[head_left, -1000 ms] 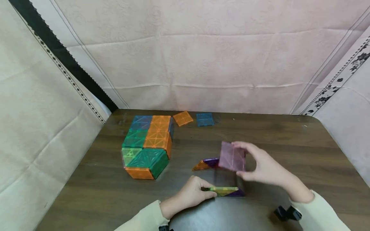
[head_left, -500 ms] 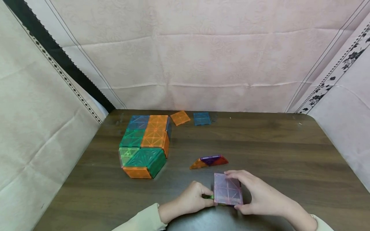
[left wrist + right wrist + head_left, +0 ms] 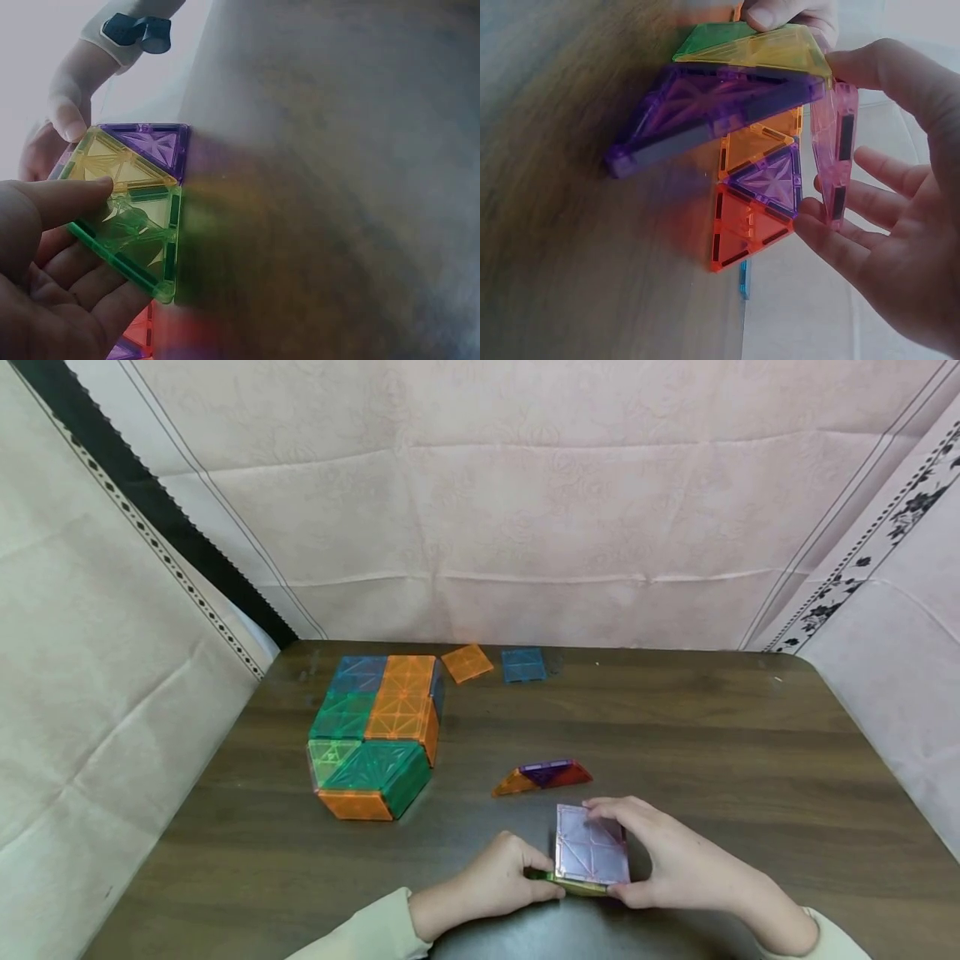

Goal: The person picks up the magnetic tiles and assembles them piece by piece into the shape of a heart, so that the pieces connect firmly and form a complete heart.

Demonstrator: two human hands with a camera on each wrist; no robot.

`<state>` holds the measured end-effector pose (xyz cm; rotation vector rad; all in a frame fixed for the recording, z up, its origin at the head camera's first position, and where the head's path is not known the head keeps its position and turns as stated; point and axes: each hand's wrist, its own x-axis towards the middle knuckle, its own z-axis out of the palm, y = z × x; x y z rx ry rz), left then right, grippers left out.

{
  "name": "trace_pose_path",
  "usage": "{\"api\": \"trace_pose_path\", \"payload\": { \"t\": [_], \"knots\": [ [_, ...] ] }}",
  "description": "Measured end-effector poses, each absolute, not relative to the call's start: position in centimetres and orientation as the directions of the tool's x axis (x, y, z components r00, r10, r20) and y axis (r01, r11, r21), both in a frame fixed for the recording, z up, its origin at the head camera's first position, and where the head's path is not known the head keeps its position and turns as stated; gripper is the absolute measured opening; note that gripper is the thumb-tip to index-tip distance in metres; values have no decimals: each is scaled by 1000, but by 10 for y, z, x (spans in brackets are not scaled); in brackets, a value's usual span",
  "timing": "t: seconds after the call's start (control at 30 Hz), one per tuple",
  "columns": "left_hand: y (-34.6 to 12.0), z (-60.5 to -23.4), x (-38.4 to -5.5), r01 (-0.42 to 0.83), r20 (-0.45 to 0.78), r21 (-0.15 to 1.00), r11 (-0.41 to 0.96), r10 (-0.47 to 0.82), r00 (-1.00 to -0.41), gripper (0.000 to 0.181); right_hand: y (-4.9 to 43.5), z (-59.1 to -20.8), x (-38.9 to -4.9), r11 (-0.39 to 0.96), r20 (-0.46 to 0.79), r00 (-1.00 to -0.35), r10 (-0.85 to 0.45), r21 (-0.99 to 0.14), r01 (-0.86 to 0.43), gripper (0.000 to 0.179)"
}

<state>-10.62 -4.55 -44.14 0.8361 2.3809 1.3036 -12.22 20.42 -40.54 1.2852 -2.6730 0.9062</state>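
Observation:
My left hand pinches a green triangular magnetic tile between thumb and fingers. Joined to it in an upright strip are a yellow triangle and a purple triangle. My right hand holds a pale pink square magnetic tile by opposite edges. The square's near edge meets the strip's top edge, by the yellow triangle. Just beyond stands a second strip of orange, purple and red triangles, touched by neither hand.
To the left on the wooden table stands a boxy block of orange, green and blue tiles. A loose orange square and a blue square lie near the back edge, before a cloth backdrop.
My right hand has brought the pink square from beside the far strip toward me, onto the near strip, then tilted it slightly. The left hand keeps its pinch, shifted slightly toward me.

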Motion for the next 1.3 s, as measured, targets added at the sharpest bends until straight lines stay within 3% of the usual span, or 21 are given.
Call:
{"api": "trace_pose_path", "payload": {
  "t": [0.17,0.43,0.57,0.7,0.8,1.03,1.3],
  "knots": [
    [-46,-441,-107,342,6,841,419,626,-780,8,206,-404,-121,492,254,-652,-715,-479,-727,69],
    [-61,-429,-121,212,-58,918,336,642,-765,26,205,-405,-124,487,263,-646,-716,-474,-733,68],
    [-73,-422,-132,203,-3,931,304,562,-827,26,203,-405,-126,474,281,-642,-714,-480,-738,68],
    [-77,-419,-144,276,145,900,338,364,-920,22,202,-406,-129,454,307,-626,-717,-475,-754,69],
    [-77,-421,-152,282,196,862,421,235,-952,27,202,-406,-131,455,303,-622,-722,-470,-756,68],
    [-69,-434,-177,141,13,869,475,262,-965,50,203,-403,-133,494,228,-651,-724,-486,-721,66],
    [-58,-444,-191,36,-98,907,420,293,-951,35,201,-403,-138,493,222,-648,-728,-487,-721,65]
  ]
}}
